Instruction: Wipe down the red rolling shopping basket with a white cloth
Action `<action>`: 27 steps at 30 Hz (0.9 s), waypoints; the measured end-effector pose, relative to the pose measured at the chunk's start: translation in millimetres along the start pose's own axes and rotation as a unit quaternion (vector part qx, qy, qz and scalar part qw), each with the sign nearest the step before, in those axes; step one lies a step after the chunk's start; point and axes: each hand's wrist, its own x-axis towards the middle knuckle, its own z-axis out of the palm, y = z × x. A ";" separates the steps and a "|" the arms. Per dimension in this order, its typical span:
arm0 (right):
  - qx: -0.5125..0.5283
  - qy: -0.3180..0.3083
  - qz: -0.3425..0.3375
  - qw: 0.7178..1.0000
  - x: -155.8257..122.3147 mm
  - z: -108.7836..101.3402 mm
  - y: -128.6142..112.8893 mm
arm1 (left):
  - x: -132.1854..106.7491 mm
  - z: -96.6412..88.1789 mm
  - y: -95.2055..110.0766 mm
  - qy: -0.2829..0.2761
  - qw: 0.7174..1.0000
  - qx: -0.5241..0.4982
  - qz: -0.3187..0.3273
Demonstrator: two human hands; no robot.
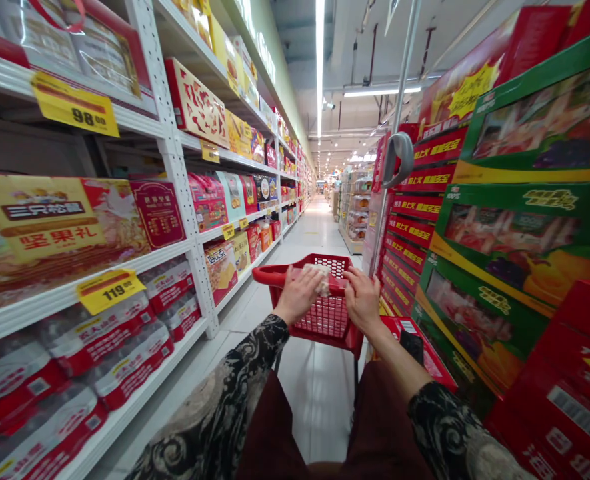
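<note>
A red plastic shopping cart [325, 320] stands in front of my legs, with its handle [275, 275] running crosswise toward me. My left hand [297, 295] presses a crumpled pale cloth [321, 277] onto the middle of the handle; part of the cloth sticks out past the fingertips. At the handle's right end, the fingers of my right hand [363, 293] curl over the bar. Holes show in the basket's far wall, and what the basket holds, if anything, cannot be made out.
White shelving [175, 133] with gift boxes, bottle packs and a yellow price tag [111, 292] lines the left. Stacked green cartons [519, 247] and red boxes [409, 230] stand close on the right. A metal pole [405, 67] rises there. The tiled aisle [319, 213] runs straight ahead.
</note>
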 end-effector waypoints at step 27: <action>-0.036 0.033 0.088 0.995 -12.9 5.8 21.1 | -22.9 -11.7 -29.7 0.012 0.990 0.021 -0.140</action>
